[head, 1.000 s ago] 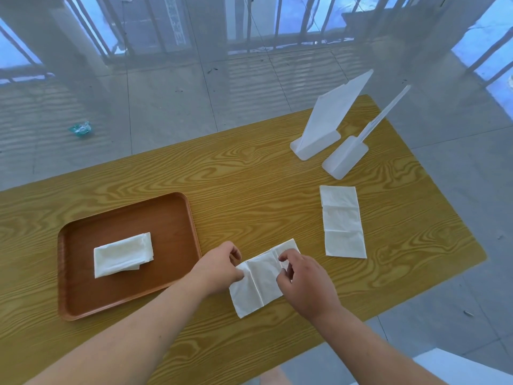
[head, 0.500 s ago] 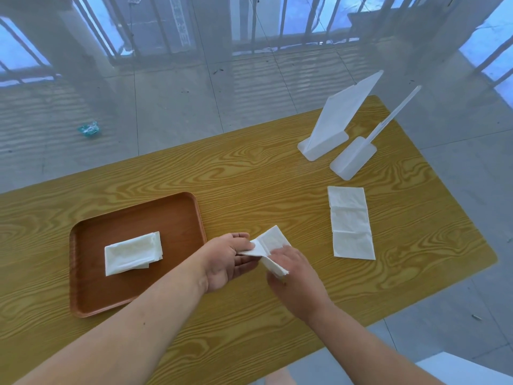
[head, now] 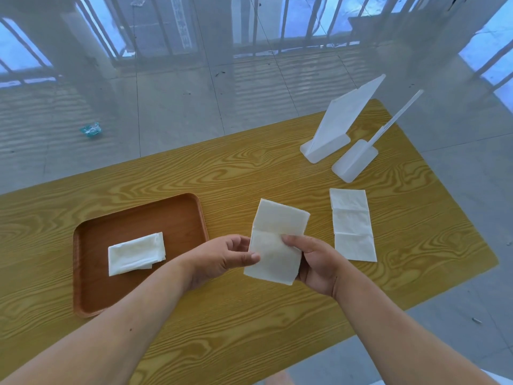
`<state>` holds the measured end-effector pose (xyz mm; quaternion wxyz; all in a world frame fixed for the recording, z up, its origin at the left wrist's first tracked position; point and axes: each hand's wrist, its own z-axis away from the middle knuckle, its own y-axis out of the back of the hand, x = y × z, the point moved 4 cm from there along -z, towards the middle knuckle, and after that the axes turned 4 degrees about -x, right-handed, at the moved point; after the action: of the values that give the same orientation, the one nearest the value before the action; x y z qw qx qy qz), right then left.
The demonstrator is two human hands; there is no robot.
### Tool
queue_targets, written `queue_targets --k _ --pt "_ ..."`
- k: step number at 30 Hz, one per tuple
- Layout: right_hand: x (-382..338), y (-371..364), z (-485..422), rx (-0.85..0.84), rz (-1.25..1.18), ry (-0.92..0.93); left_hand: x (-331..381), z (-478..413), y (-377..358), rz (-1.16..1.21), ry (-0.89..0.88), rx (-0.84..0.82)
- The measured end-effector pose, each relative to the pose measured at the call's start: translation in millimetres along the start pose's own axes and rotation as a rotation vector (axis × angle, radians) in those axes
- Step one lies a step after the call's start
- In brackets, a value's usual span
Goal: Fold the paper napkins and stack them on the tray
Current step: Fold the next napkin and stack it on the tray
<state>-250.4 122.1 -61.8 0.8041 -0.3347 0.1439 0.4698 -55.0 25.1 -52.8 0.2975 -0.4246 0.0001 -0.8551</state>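
Lifted off the table (head: 194,173), napkin (head: 274,245) now held by both hands

Bright, cool daylight from the windows (head: 277,20) ahead; soft shadows, sharp focus, edges bowed

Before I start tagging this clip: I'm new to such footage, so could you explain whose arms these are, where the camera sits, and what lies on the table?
There is no machine here. These are a person's two bare arms, filmed by one wide-angle camera worn on their head, looking forward and down. The left hand and right hand hold a creased napkin by its side edges, up over the wooden table. On the table's left sits a brown tray with one folded napkin in it. To the right a flat napkin lies on the wood, showing fold lines. Beyond it stand a tall white stand and a smaller white stand. The job is folding napkins and stacking them on the tray.
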Motion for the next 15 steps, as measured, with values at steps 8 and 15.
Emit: queue_targets --k 8,15 --pt "2 -4 -7 0.058 -0.078 -0.018 -17 -11 -2 -0.031 0.067 0.194" --pt "3 -7 -10 0.189 0.272 0.207 -10 -13 -1 0.004 -0.01 0.349"
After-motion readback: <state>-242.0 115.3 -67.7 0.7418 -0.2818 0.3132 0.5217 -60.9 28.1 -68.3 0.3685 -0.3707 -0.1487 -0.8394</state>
